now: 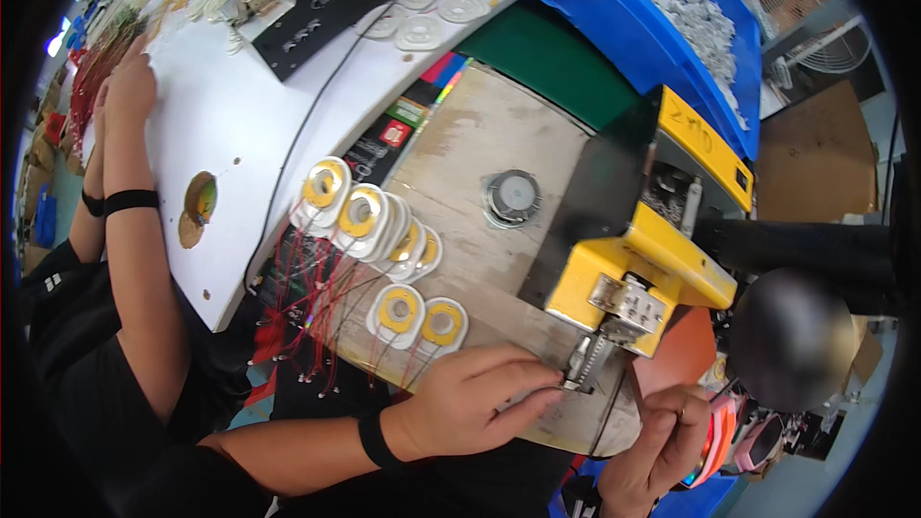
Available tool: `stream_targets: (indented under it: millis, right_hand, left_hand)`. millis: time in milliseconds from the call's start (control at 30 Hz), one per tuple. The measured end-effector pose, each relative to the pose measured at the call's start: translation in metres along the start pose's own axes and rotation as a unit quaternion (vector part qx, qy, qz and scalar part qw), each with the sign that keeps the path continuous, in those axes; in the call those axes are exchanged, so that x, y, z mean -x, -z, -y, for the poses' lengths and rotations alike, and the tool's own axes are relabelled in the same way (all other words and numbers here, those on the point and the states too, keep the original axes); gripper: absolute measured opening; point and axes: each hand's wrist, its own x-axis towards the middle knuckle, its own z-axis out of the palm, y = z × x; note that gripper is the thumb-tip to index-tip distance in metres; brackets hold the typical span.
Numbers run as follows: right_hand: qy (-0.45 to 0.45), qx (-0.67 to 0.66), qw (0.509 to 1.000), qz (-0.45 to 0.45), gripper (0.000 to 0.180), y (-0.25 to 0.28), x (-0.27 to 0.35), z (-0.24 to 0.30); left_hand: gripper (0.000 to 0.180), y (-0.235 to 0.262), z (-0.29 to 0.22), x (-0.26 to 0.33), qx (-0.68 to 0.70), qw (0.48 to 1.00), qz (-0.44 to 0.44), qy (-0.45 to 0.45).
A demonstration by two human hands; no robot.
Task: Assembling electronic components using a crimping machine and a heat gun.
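Observation:
My left hand (470,401) is closed, thumb and forefinger drawn together beside the metal tool head (585,360) of a yellow bench machine (614,278). Whatever sits between those fingertips is too small to make out. Lower right, my right hand (657,451) has its fingers curled into a pinch, their content hidden. A thin black cable (607,422) runs between my hands. Left of the machine, several white rounded discs with yellow rings (360,213) lie in overlapping rows, red and black wires (312,317) trailing off. Two more discs (420,318) lie nearer my left hand.
A round dark metal part (512,198) rests on the worn board (460,144). Behind stands a blue bin (614,14) of small grey pieces. On the white table (230,86) are a black-panelled device (326,5) and another person's arms (134,182). An orange-pink object (715,441) adjoins my right hand.

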Motion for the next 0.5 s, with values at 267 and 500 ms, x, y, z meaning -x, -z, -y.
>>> stream_targets:
  millis: [267,500]
  right_hand:
    - [0.081,-0.035,0.994,0.071,0.017,-0.028,-0.035,0.009]
    - [0.073,-0.061,0.995,0.036,0.013,-0.009,-0.024,0.016]
  left_hand:
    - [0.015,0.018,0.02,0.021,-0.095,0.995,0.009,0.011]
    - [0.02,0.01,0.041,0.025,0.058,0.996,0.03,0.066]
